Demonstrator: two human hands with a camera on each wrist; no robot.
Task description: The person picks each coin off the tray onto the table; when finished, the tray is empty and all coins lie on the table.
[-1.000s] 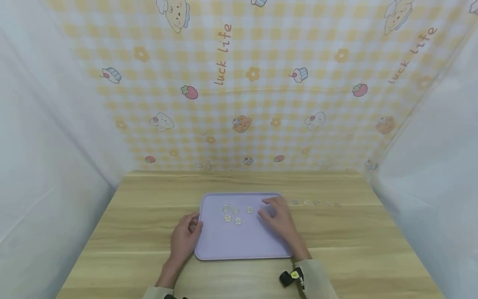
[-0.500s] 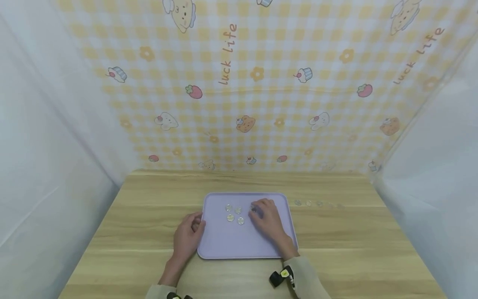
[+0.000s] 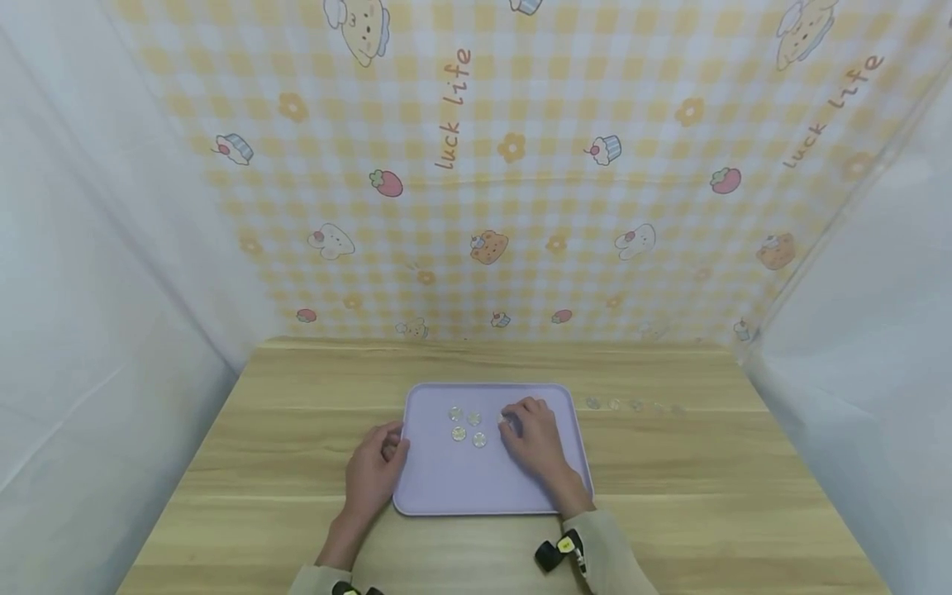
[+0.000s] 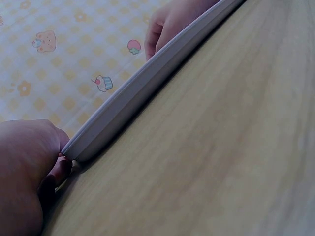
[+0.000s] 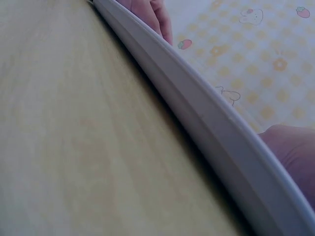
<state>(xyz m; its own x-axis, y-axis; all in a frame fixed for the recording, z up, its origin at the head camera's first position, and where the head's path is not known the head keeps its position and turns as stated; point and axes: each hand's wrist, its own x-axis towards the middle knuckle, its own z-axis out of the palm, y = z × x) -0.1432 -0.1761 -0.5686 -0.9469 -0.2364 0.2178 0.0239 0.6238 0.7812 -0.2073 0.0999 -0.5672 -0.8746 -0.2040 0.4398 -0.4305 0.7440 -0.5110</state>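
Note:
A lilac rectangular tray (image 3: 476, 487) lies flat on the wooden table. My left hand (image 3: 369, 473) grips its left rim, thumb at the edge and fingers curled against the side (image 4: 61, 167). On the tray sits a loose group of several small shiny round discs (image 3: 459, 433). My right hand (image 3: 537, 440) is over the tray's right half, thumb and index finger pinching another small disc (image 3: 503, 419), which the fingertips largely hide. The right wrist view shows mostly the tray's outer wall (image 5: 211, 123), with part of the right hand (image 5: 295, 152) beyond it.
To the right of the tray, a row of several see-through round discs (image 3: 614, 405) lies on the table (image 3: 684, 479). A yellow checked cloth (image 3: 558, 182) hangs behind, and white sheets (image 3: 97, 289) close in both sides.
My right hand has moved left from beside the rightmost disc on the tray and now pinches it. The left hand has stayed at the rim; the whole head view has shifted slightly.

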